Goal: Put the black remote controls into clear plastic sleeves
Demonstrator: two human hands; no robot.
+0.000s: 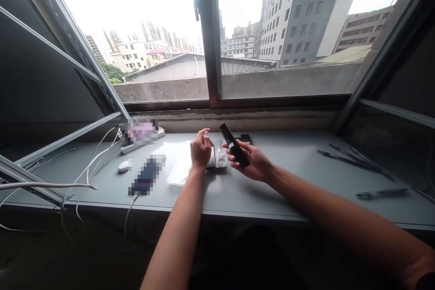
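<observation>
My right hand [249,161] is closed around a long, slim black handheld device [234,145] with a small white label, held tilted above the desk. Its exact kind I cannot make out. To the left, my left hand [201,148] is raised with its fingers curled together, and whatever they may hold is too small or hidden to name. Between and below the hands lies a clear plastic bag [221,159] with small contents. White sheets or bags [178,171] are partly covered by my left forearm. Behind my right hand sits a flat black object [247,138].
A blurred phone-like item [147,176] with a white cable and a white rounded case [124,166] lie left on the grey desk [288,204]. Behind them is a white power strip [136,145]. Dark tools or cables [351,161] lie right, near a green-handled item [380,194].
</observation>
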